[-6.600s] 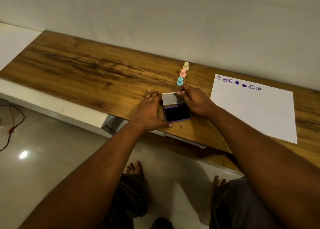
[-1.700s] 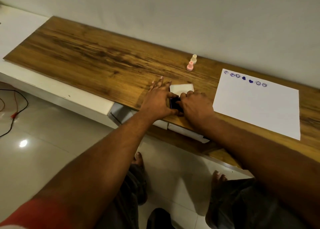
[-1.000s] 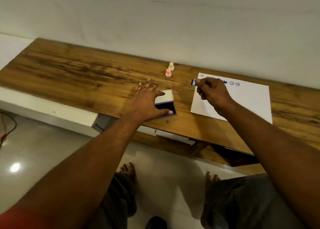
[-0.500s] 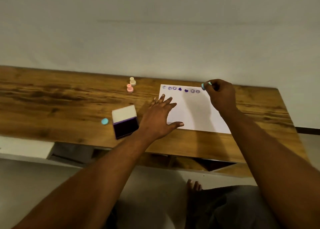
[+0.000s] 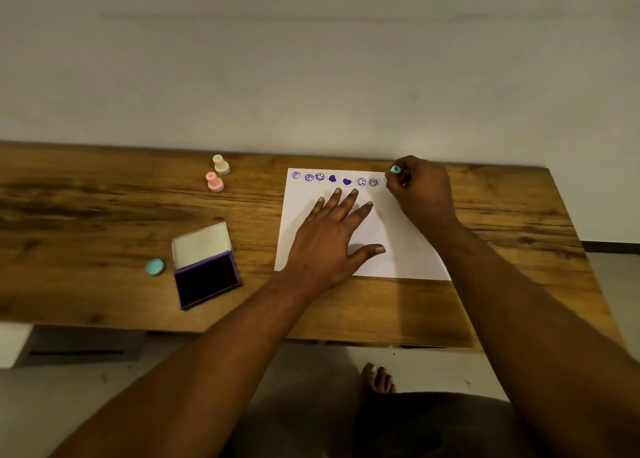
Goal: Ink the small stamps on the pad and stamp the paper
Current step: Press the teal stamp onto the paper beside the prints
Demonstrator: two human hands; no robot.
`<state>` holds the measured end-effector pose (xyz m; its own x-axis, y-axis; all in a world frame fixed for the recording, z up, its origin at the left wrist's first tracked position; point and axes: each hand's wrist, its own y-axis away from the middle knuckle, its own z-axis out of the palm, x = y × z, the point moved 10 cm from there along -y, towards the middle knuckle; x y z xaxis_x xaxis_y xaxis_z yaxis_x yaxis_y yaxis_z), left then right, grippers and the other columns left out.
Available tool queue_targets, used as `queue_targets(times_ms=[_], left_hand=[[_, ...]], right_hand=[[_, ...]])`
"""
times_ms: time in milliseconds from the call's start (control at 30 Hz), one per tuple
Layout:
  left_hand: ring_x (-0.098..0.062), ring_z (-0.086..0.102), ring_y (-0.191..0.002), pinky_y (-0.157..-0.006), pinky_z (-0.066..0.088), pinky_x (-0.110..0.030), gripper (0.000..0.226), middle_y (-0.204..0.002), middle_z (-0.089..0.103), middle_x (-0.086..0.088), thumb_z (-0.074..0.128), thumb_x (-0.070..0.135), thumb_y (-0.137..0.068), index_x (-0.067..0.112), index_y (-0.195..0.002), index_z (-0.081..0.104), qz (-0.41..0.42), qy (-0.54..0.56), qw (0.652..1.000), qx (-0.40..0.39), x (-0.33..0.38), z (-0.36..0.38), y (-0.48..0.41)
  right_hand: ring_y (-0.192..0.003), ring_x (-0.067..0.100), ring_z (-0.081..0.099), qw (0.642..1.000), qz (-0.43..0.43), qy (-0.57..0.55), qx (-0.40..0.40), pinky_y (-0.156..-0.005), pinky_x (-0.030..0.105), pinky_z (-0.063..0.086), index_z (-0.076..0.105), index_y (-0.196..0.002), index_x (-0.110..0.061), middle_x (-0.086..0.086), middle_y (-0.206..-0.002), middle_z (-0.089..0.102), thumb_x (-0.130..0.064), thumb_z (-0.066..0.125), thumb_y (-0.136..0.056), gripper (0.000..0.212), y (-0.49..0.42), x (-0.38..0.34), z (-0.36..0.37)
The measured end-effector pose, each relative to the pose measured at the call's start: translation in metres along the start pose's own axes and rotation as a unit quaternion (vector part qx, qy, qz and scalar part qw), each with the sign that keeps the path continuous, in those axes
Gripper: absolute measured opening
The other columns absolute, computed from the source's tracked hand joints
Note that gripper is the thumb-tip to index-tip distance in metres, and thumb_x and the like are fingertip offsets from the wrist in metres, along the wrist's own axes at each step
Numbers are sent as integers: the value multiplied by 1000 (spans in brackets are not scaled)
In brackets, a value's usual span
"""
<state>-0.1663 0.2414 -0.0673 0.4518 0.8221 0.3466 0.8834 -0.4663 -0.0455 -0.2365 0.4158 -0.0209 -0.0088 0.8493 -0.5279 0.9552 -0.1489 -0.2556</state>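
A white paper [image 5: 408,250] lies on the wooden desk [image 5: 104,208], with a row of several purple stamp marks [image 5: 334,178] along its far edge. My right hand [image 5: 420,191] grips a small teal stamp [image 5: 394,170] and holds it down at the right end of that row. My left hand [image 5: 332,236] lies flat on the paper, fingers spread. The purple ink pad [image 5: 206,279] sits with its lid up, left of the paper. A pink stamp [image 5: 214,181] and a cream stamp [image 5: 220,164] stand behind it.
A teal cap [image 5: 154,267] lies on the desk left of the ink pad. A plain wall rises right behind the desk. The desk's right end is near my right forearm. My bare foot [image 5: 377,378] shows on the floor below the front edge.
My right hand has lowered the teal stamp onto the paper at the end of the row. My left hand slid further onto the sheet and pressed flat.
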Motion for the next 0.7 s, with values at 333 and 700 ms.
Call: queue_targets(times_ms=[333,700], left_hand=[[-18,2,-161,-125,-8,-36,82,-174,11,5,30,82,-96,36,-164,28,-15,11,1000,13,-12,20,-8],[-17,3,-161,-126,-5,-35,81,-174,13,5,33,82,-96,37,-163,29,-15,10,1000,16,-13,21,-9]], right_hand=[[-75,10,59,999,-27,-5,27,-71,20,40,76,-107,-12,4,-93,77,-30,68,-95,23,-10,-9,-21],[-94,27,69,1000,6,19,-23,-77,24,41,71,-117,-7,13,-106,75,-27,60,-102,27,-1,6,21]])
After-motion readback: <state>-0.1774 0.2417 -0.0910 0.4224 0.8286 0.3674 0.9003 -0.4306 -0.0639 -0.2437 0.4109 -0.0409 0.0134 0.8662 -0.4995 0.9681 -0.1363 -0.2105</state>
